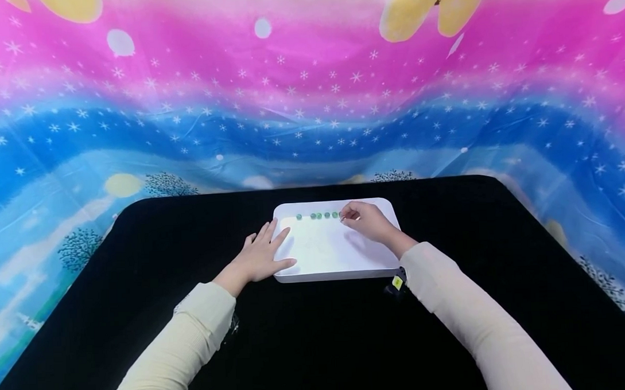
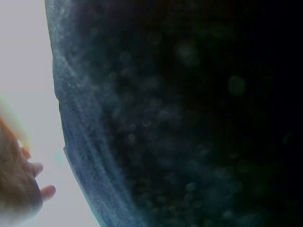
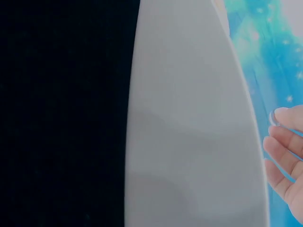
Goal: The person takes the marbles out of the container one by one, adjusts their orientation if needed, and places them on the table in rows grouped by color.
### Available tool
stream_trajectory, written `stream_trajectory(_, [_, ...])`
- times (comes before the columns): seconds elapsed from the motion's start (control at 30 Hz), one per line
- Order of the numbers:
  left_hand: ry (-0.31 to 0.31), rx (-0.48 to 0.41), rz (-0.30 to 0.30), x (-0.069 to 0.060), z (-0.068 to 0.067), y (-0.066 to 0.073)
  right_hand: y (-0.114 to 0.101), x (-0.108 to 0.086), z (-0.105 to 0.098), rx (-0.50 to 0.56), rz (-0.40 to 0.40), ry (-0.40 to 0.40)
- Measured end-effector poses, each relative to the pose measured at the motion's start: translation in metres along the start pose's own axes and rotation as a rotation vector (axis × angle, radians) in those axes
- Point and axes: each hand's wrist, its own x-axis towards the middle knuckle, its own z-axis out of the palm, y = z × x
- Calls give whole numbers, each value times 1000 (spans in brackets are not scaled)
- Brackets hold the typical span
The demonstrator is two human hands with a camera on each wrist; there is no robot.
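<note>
A white, round-cornered slab (image 1: 314,249) lies on the black table. Along its far part runs a row of several small green round pieces (image 1: 327,216), like glass marbles, with a wider gap after the leftmost one. My left hand (image 1: 260,257) rests with spread fingers on the slab's left edge; part of this hand (image 2: 19,184) shows in the left wrist view. At the row's right end, my right hand (image 1: 365,219) pinches a small round piece between thumb and forefinger. A clear, curved edge of that piece (image 3: 272,118) shows in the right wrist view; the fingers hide the rest.
Black cloth covers the table (image 1: 318,344) around the slab. Behind and beside it hangs a pink and blue snowflake backdrop (image 1: 309,103). A dark wrist device with a yellow label (image 1: 397,282) sits under the right cuff.
</note>
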Motion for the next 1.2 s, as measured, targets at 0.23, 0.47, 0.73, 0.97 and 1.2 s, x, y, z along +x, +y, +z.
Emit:
stream_trajectory(0.23, [5, -6, 6, 0, 1, -1, -10, -10, 3, 42, -59, 0])
stream_trajectory(0.47, [11, -2, 14, 0, 1, -2, -17, -21, 4, 68, -92, 16])
stream_trajectory(0.73, [6, -1, 11, 0, 0, -1, -21, -31, 6, 74, -92, 2])
stream_trajectory(0.97, [4, -1, 9, 0, -1, 0, -25, -40, 8, 96, -110, 14])
stream_trajectory(1.2, [3, -8, 6, 0, 0, -1, -31, -50, 11, 112, -135, -5])
